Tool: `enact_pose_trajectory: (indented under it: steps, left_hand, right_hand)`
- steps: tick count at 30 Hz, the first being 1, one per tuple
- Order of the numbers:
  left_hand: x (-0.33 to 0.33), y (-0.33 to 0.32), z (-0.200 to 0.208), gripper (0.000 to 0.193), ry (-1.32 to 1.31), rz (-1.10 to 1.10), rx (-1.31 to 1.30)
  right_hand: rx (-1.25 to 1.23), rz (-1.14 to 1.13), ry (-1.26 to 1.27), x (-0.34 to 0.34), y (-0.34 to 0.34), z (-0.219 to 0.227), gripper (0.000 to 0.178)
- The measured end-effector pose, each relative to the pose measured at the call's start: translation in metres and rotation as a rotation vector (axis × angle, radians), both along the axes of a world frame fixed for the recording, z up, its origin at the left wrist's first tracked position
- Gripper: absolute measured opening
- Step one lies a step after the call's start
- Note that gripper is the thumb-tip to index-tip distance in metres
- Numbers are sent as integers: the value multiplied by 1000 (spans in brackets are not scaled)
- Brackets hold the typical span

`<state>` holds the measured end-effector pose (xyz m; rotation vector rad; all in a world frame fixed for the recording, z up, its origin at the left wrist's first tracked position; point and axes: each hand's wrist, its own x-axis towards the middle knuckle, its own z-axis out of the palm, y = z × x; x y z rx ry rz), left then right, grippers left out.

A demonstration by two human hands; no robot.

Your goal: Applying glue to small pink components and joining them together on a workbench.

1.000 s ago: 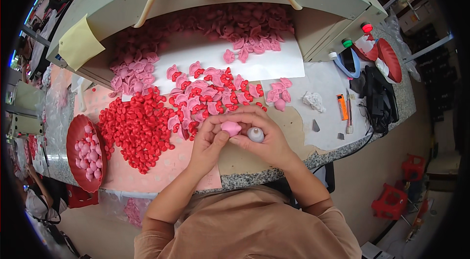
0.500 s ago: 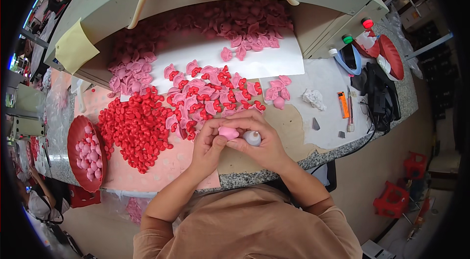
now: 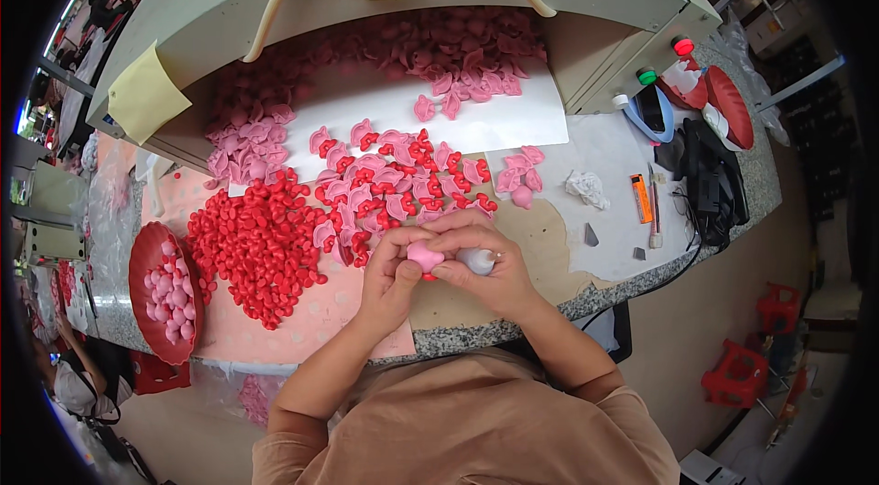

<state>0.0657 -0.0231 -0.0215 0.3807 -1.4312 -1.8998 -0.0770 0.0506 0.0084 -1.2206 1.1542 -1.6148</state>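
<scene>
Close to the table's front edge, my left hand (image 3: 388,282) pinches a small glossy pink piece (image 3: 425,253) between thumb and fingers. A bit of red (image 3: 428,277) shows at its lower edge, by both thumbs. My right hand (image 3: 505,283) has its fingers curled round a small pale squeeze bottle (image 3: 479,261), nozzle toward the right, and its thumb and fingertips meet the pink piece too. Just beyond my hands lie many pink curved pieces joined with red ones (image 3: 400,201). A heap of loose red pieces (image 3: 261,251) spreads to the left.
A pale box-like housing (image 3: 275,0) arches over more pink pieces (image 3: 458,36) at the back. A red scalloped dish (image 3: 142,283) with pink pieces stands at far left. To the right lie crumpled tissue (image 3: 586,189), an orange packet (image 3: 640,199), a brush (image 3: 656,215) and a black bag (image 3: 714,178).
The pink piece has turned in my fingers, and red now shows under it. The squeeze bottle has tipped, so its nozzle points more to the right.
</scene>
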Motion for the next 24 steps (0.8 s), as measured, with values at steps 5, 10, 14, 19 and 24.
enact_pose_trajectory:
  steps: [5,10,14,19,24]
  left_hand:
    - [3,-1,7,39,18,-99,87]
    - [4,-2,1,44,-20,-69,-80]
    - [3,-2,-4,43,-22,-20,-268]
    - [1,-3,-7,42,-51,53,-360]
    - [1,-8,-9,42,-42,40,-448]
  right_hand:
    - [-34,42,-58,-7,0,-11,18]
    - [-39,110,-123,-10,0,-13,16]
    - [-48,120,-209,-4,3,-19,15]
    - [-57,76,-152,-1,3,-20,17]
    - [92,129,-624,0,6,-6,21]
